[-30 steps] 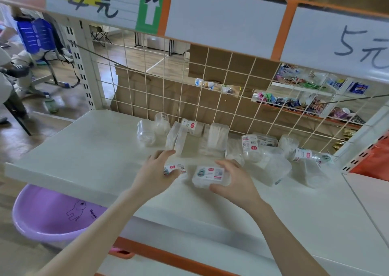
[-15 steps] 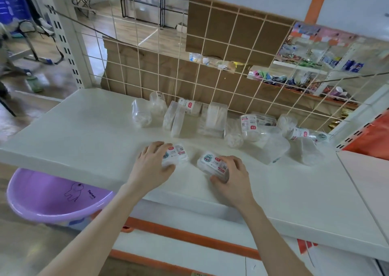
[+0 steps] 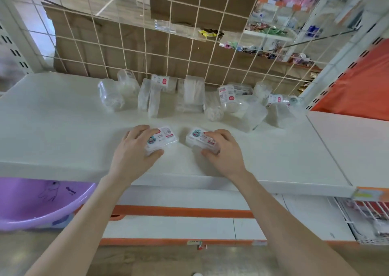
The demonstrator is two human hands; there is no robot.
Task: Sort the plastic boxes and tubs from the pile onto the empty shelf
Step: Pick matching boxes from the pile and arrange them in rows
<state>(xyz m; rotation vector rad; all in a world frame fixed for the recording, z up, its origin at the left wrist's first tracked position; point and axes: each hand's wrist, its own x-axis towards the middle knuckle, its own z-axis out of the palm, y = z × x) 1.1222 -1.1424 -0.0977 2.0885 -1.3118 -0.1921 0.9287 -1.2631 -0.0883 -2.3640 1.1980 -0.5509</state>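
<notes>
The left-hand small clear plastic box point(image 3: 163, 139) and right-hand small clear plastic box point(image 3: 199, 140) are glossy, with smooth printed labels. The heaped translucent plastic tubs point(image 3: 253, 116) look cloudy and slick. The flat white shelf point(image 3: 63, 128) is smooth and matt, the cream wire grid point(image 3: 144, 50) coated metal, the brown cardboard sheet point(image 3: 105, 64) dull, the lilac plastic basin point(image 3: 31, 208) shiny

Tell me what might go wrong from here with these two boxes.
The left hand grips the left box and the right hand grips the right box, both toward the front edge of the shelf; a careless slide might push one off. The clear tubs behind lie jumbled at the back; a reach there might topple them.
</notes>
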